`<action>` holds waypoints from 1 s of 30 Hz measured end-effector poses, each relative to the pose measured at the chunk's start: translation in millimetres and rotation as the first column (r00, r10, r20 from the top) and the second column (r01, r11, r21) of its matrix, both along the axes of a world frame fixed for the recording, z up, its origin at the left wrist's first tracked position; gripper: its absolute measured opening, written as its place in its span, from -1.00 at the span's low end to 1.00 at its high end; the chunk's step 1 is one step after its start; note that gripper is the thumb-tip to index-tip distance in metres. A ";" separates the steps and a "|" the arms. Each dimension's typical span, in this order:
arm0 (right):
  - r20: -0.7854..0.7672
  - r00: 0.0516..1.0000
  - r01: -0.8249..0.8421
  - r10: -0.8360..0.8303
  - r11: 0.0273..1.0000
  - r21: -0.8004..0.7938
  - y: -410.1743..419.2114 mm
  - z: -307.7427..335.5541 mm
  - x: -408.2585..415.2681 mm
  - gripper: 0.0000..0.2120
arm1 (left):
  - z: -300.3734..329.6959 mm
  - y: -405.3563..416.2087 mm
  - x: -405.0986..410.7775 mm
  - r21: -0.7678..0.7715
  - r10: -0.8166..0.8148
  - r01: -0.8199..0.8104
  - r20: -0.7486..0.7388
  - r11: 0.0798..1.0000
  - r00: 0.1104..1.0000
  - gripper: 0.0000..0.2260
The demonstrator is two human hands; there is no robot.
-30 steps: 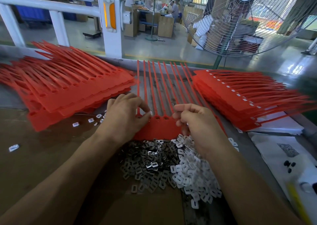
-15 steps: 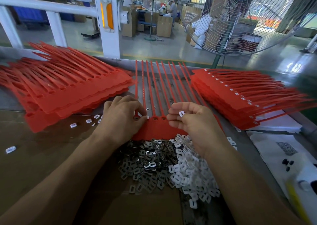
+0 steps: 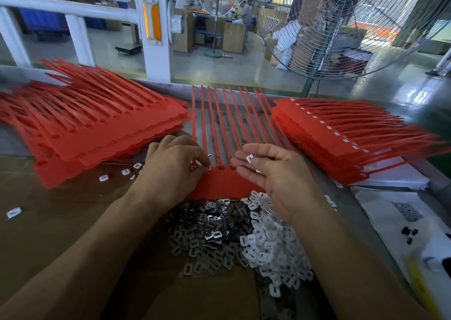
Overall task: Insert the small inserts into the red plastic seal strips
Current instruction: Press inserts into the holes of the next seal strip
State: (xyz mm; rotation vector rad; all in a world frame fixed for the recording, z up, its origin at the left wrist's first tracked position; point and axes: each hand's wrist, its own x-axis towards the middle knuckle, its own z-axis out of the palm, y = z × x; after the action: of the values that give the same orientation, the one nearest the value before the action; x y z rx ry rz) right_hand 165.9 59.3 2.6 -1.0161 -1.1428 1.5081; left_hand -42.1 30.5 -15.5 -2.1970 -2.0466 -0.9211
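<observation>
Two bare forearms reach in from the bottom edge, with no sleeves showing. The left hand [image 3: 172,167] and the right hand [image 3: 273,175] wear no gloves. No rings, watch or bands show on fingers or wrists.

Seal strips [image 3: 227,185] between the hands: red plastic, smooth, slightly glossy. Insert pile below the hands: dark inserts [image 3: 207,231] shiny, metallic-looking; white inserts [image 3: 275,253] matt plastic. Bench [image 3: 48,222] under left hand: brown cardboard, matt. Right of right hand: white paper sheet [image 3: 390,212], printed.
</observation>
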 end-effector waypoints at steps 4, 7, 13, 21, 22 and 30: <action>0.051 0.999 0.009 -0.010 1.000 0.021 -2.3 2.2 0.7 -0.79 | 1.1 -2.1 0.6 -0.017 -0.007 0.006 -0.073 1.000 0.997 -0.91; 0.081 0.996 0.025 -0.028 0.999 0.032 -3.3 3.0 1.2 -0.81 | 1.5 -3.4 1.2 -0.064 -0.035 0.025 -0.152 0.998 0.988 -0.84; 0.086 0.996 0.034 -0.038 0.999 0.043 -2.7 4.1 2.3 -0.89 | 6.9 -5.3 4.9 -0.111 -0.061 0.035 -0.234 0.993 0.970 -0.73; 0.133 0.988 0.074 -0.085 0.994 0.084 0.7 0.2 3.5 -0.86 | 10.3 -7.7 21.3 -0.107 -0.038 -0.006 -0.398 0.994 0.917 -0.72; 0.131 0.988 0.066 -0.076 0.994 0.081 0.5 0.2 3.5 -0.84 | 9.7 -8.1 20.2 -0.123 -0.033 -0.013 -0.364 0.992 0.931 -0.71; 0.127 0.991 0.038 -0.049 0.995 0.089 2.0 -3.0 4.6 -0.87 | -3.7 -5.9 12.2 -0.097 0.052 -0.050 0.022 0.994 0.998 -0.72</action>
State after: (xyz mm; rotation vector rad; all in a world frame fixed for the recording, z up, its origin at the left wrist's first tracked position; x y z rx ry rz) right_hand 170.5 61.2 -0.4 -1.0852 -1.2574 1.3627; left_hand -29.8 24.6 -19.3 -2.1781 -2.1920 -0.8658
